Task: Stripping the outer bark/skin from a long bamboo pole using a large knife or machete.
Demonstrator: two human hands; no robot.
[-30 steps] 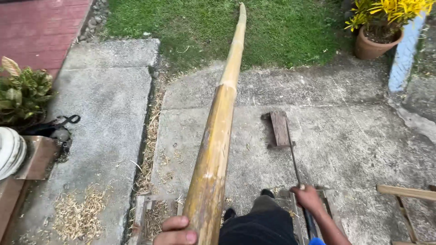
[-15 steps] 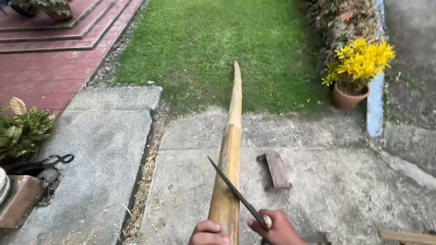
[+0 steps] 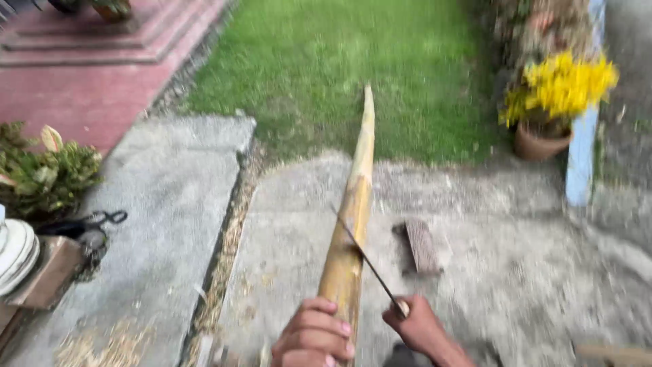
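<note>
A long yellow-brown bamboo pole (image 3: 354, 204) runs from the bottom centre up and away to the grass. My left hand (image 3: 314, 336) grips its near end at the lower edge of the view. Just to the right, my right hand (image 3: 420, 326) holds the handle of a long thin knife (image 3: 367, 258). The blade slants up and left, and its tip lies against the right side of the pole at about mid-length. The picture is blurred by motion.
A small wooden block (image 3: 422, 246) lies on the concrete slab (image 3: 516, 272) right of the pole. A potted yellow flower (image 3: 553, 102) and a pale blue post (image 3: 583, 160) stand at the right. A leafy plant (image 3: 47, 170), white plates (image 3: 17, 251) and wood shavings (image 3: 102, 340) sit at the left.
My right hand lifted the knife off the concrete and brought its blade up against the pole. The view tilted up toward the grass and then steadied.
</note>
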